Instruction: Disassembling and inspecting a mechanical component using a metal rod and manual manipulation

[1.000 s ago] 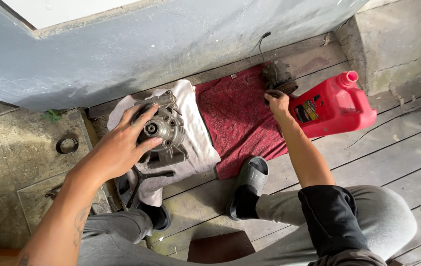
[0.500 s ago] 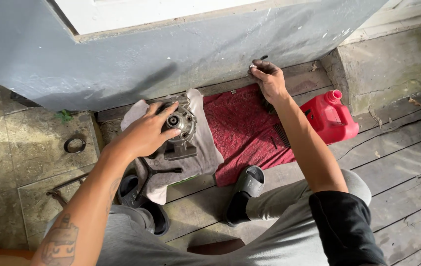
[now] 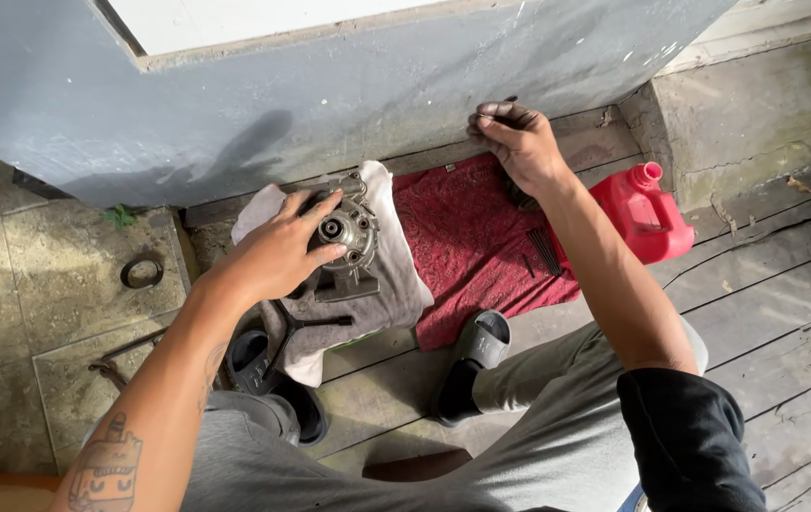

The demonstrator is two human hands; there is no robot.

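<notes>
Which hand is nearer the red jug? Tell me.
Right. The right hand is raised just up and left of the red jug; the left hand rests on the metal engine part, far off.
</notes>
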